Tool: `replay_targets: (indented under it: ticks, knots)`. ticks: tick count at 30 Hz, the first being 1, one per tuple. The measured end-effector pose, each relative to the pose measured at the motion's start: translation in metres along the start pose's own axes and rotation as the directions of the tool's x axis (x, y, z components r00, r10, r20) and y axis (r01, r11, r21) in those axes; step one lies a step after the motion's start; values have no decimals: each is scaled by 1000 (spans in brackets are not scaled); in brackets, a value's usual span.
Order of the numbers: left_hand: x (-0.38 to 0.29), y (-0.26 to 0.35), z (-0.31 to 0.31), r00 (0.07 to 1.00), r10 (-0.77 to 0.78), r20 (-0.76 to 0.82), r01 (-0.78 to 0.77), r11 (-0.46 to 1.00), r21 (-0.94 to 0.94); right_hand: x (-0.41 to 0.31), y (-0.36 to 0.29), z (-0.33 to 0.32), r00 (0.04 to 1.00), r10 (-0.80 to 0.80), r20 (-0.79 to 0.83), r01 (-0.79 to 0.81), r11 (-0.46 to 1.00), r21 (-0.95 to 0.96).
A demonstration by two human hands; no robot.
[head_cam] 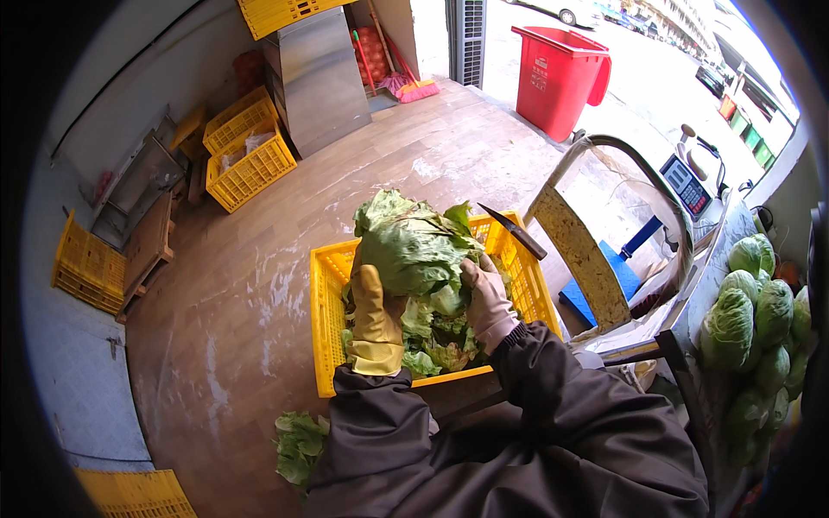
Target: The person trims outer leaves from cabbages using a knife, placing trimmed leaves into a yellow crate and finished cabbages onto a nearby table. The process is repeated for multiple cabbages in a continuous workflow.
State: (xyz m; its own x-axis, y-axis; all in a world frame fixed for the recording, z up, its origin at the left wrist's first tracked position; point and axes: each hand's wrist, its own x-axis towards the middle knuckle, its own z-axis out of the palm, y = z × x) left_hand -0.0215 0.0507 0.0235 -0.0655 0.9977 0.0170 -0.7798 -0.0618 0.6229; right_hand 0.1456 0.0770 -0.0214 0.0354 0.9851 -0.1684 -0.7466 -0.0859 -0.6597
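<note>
A head of lettuce with wilted, browned outer leaves is held between my two gloved hands, above a yellow plastic crate. My left hand, in a yellow rubber glove, supports its left side and underside. On the right, my right hand in a pale pink glove grips its lower edge. Loose lettuce leaves, some browned, lie in the crate below. A knife with a dark blade rests at the crate's right rim, apart from my right hand.
A worn metal chair stands close on the right, beside a platform scale. Cabbages are piled at far right. More lettuce is by my left sleeve. Yellow crates and a red wheeled bin stand farther off.
</note>
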Motion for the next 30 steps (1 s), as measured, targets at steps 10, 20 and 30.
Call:
replay_targets:
  ticks: [10, 20, 30]
  knots:
    - [15, 0, -18, 854, 426, 300, -310, -48, 950, -15, -14, -1, 969, -29, 246, 102, 952, -289]
    - [7, 8, -23, 765, 372, 526, -93, -744, 662, 1, -9, -33, 958, 285, -24, -275, 894, -354]
    - [5, 12, -13, 935, 104, 339, -281, -366, 887, -3, -22, 33, 884, 413, 220, -114, 647, -754]
